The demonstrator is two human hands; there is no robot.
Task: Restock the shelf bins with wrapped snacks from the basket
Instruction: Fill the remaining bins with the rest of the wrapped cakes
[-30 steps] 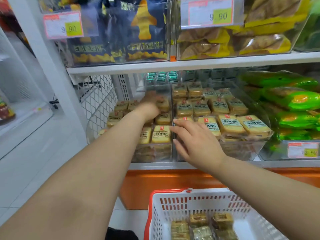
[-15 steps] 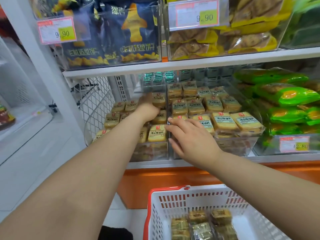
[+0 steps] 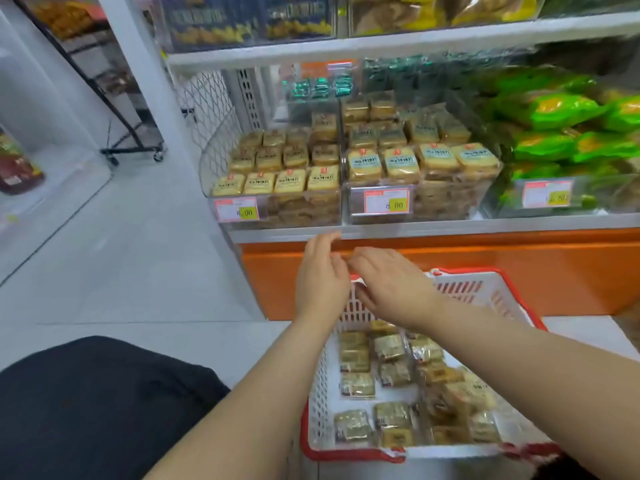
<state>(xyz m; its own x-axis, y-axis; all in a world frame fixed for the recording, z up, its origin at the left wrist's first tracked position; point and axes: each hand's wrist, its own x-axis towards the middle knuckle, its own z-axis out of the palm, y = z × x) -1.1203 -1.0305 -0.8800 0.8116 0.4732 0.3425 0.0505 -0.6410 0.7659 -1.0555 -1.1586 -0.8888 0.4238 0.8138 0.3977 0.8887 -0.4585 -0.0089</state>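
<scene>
Down by the shelf, both of the person's hands hang in the air between the shelf edge and the basket (image 3: 460,292), close together and nearly touching at the fingertips. The left hand (image 3: 320,275) is held upright with its fingers straight and loosely together, holding nothing. The right hand (image 3: 391,284) reaches across toward it, fingers relaxed and slightly bent, also holding nothing that I can make out; motion blur softens the fingertips.

Below them the white basket with its red rim sits on the floor in front of the orange shelf base (image 3: 450,271). Wrapped snacks (image 3: 388,348) lie scattered over its bottom, mostly flat, some overlapping toward the right side.

On the shelf above, two clear bins stand side by side. The left bin (image 3: 277,209) holds rows of yellow wrapped snacks stacked to the top, with a price tag (image 3: 237,210) on its front. The right bin (image 3: 446,202) is likewise full, with its own price tag (image 3: 387,202). Further right, green packets (image 3: 554,109) are piled in another bin. A dark trouser leg (image 3: 86,403) shows at the lower left.
</scene>
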